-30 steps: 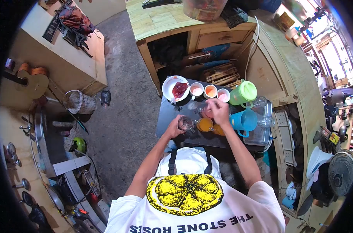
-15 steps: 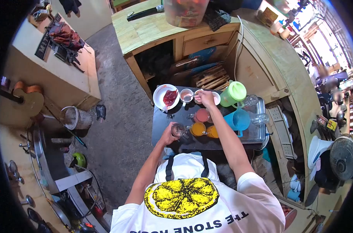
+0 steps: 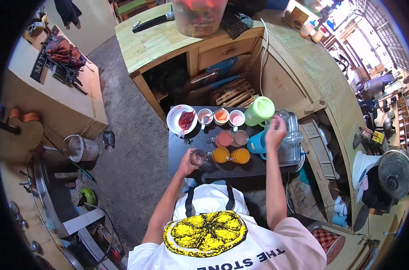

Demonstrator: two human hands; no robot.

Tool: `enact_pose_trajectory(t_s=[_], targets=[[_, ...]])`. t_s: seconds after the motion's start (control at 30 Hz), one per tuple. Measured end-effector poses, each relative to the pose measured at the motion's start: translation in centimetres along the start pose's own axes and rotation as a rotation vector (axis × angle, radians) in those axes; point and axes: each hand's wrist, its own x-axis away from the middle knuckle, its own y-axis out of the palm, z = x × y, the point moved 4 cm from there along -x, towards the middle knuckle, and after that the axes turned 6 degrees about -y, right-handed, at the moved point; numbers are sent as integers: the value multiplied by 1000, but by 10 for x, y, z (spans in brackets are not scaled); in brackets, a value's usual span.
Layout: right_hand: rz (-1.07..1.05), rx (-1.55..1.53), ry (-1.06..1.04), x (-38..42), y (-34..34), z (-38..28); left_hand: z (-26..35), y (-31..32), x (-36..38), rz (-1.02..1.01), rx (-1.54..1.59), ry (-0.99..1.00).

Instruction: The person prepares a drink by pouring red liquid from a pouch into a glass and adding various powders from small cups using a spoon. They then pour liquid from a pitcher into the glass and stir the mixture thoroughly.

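Note:
My left hand [image 3: 185, 164] is wrapped around a clear glass mug [image 3: 198, 157] at the table's left front. My right hand [image 3: 275, 134] is raised over the right side of the blue pitcher [image 3: 257, 143], fingers partly spread, nothing visible in them. Behind it stands a light green lidded pitcher [image 3: 262, 109]. Two mugs of orange drink [image 3: 220, 155] stand beside the left-hand mug. Farther back are a mug of pink drink [image 3: 224, 138] and a paler one [image 3: 240, 137]. Three white cups [image 3: 221, 116] line the back, a spoon [image 3: 212, 114] by the left ones.
A white bowl [image 3: 174, 118] with a red packet sits at the table's back left. Upturned clear glasses [image 3: 294, 137] lie on a metal tray [image 3: 290, 155] at the right. A wooden counter [image 3: 157, 42] stands behind; a fan [image 3: 394, 173] is far right.
My right hand has left the spoon at the cups and moved right to the pitchers. My left hand stays on the glass mug. The whole view has shifted slightly.

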Motion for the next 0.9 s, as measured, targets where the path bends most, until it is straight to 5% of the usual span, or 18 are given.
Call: enact_pose_trajectory(t_s=[0.07, 0.17, 0.3, 0.5, 0.9], targets=[[-39, 118, 80, -23, -3, 46, 0, -1, -2, -18, 19, -24], [-581, 237, -22, -42, 28, 169, 10, -1, 0, -40, -35, -68], [-1137, 45, 211, -57, 47, 161, 11, -4, 1, -8, -114, -45], [-1186, -221, 406, -38, 70, 178, 12, -1, 3, -17, 6, 18], [-934, -538, 593, -27, 61, 169, 11, 6, 1, 23, 194, -82]])
